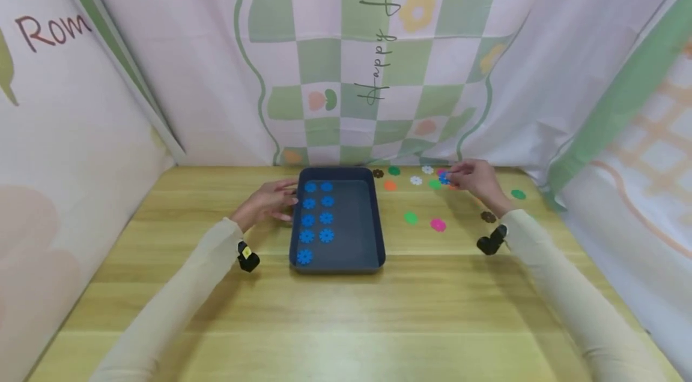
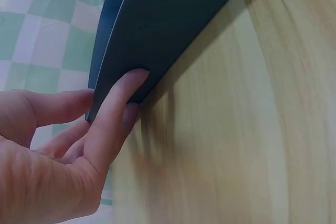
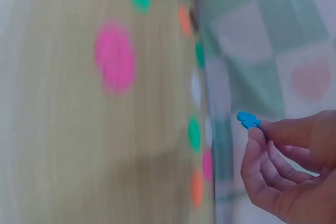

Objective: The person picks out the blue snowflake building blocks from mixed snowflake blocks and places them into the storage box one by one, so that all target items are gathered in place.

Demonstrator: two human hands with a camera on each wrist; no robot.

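Observation:
A dark tray (image 1: 354,271) lies on the wooden table, with several blue flower-shaped pieces (image 1: 326,218) in two columns along its left side. Against the tray's left wall rest the fingers of my left hand (image 1: 267,202); in the left wrist view, fingertips touch the outer wall (image 2: 157,30) and its edge. To the right, near the table's back edge, my right hand (image 1: 476,181) pinches a blue flower piece (image 3: 249,119) between thumb and finger, off the table. Beneath and beside that hand lie an orange piece (image 3: 197,188) and a pink piece (image 3: 208,164).
Loose flower pieces in several colours lie right of the tray: light green (image 1: 411,218), pink (image 1: 438,224), white (image 1: 415,180), orange (image 1: 390,185), dark green (image 1: 518,194) and brown (image 1: 488,217). A checked curtain (image 1: 367,63) hangs behind the table.

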